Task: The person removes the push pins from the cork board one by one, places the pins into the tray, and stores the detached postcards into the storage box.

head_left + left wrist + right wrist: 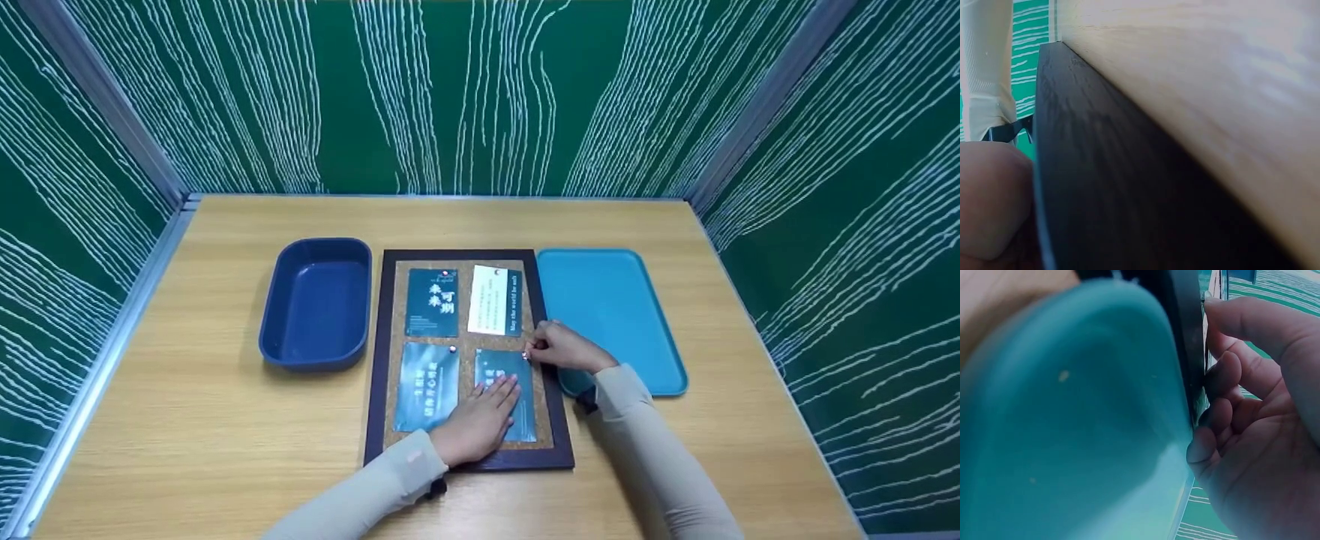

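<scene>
A framed cork board (466,343) lies on the table with several cards on its cork. My left hand (477,420) rests with straight fingers on the lower right card (523,409), covering part of it. At that card's upper right corner, my right hand (564,346) pinches a small pushpin (526,356) between thumb and forefinger. The right wrist view shows the thumb (1241,318) at the board's edge and the other fingers curled in. Small pins also sit at the tops of the upper left card (432,319), upper right card (489,304) and lower left card (427,390).
A deep blue bin (319,311) stands left of the board. The turquoise tray (611,315) lies against the board's right side, partly under the right hand and wrist. Green panels with white lines (495,97) enclose the wooden table (247,450) at the back and sides.
</scene>
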A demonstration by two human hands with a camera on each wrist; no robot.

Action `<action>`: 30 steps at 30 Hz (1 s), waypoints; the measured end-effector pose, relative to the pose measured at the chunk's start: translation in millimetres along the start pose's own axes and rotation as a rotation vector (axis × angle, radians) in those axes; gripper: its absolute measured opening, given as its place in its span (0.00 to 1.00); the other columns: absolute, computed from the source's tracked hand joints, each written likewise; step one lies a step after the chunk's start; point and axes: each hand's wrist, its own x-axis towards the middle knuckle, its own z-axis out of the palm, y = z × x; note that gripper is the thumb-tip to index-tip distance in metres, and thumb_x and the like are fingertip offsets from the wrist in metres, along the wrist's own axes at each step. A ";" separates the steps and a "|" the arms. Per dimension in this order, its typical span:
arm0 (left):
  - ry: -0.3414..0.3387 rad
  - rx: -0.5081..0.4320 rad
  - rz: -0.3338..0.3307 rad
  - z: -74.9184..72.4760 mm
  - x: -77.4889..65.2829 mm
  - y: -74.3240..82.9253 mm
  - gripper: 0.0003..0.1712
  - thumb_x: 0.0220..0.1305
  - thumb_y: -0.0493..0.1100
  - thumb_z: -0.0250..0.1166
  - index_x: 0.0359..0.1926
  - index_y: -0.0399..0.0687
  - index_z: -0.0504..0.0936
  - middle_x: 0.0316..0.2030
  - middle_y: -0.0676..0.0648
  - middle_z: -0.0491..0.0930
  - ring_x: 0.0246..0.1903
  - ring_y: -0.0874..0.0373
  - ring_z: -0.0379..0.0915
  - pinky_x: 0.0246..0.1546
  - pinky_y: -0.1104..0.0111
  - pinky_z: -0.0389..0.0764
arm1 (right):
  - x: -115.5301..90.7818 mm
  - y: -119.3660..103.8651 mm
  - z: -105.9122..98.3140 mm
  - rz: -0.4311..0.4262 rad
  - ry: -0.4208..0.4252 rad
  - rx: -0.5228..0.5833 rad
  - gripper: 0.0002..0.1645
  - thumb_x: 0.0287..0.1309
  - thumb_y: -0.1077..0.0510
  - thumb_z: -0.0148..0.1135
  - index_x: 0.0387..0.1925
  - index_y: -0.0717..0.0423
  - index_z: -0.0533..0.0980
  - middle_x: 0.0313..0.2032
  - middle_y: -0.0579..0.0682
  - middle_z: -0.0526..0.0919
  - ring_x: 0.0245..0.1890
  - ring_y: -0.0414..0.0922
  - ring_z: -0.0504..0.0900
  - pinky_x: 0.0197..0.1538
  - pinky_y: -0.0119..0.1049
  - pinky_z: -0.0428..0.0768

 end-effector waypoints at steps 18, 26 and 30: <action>0.004 0.036 0.007 2.1 -0.1 -1.2 0.29 0.75 0.48 0.43 0.72 0.42 0.58 0.74 0.44 0.54 0.73 0.51 0.51 0.71 0.55 0.60 | -0.3 0.2 1.4 -0.047 0.010 -0.060 0.16 0.63 0.57 0.59 0.19 0.54 0.73 0.22 0.45 0.66 0.24 0.41 0.63 0.39 0.35 0.61; 0.006 0.027 0.010 1.8 -0.4 -1.2 0.30 0.75 0.48 0.44 0.72 0.41 0.58 0.74 0.44 0.54 0.73 0.51 0.51 0.71 0.55 0.60 | 0.1 -0.3 1.2 -0.027 -0.006 -0.067 0.13 0.63 0.56 0.60 0.23 0.55 0.77 0.24 0.45 0.69 0.25 0.41 0.65 0.40 0.36 0.62; 0.006 0.036 0.010 1.7 -0.3 -1.2 0.30 0.75 0.48 0.44 0.72 0.41 0.58 0.74 0.44 0.54 0.73 0.51 0.51 0.71 0.55 0.60 | 0.6 -0.2 0.6 -0.022 -0.015 -0.067 0.11 0.63 0.56 0.59 0.25 0.54 0.79 0.25 0.46 0.70 0.26 0.42 0.65 0.39 0.36 0.64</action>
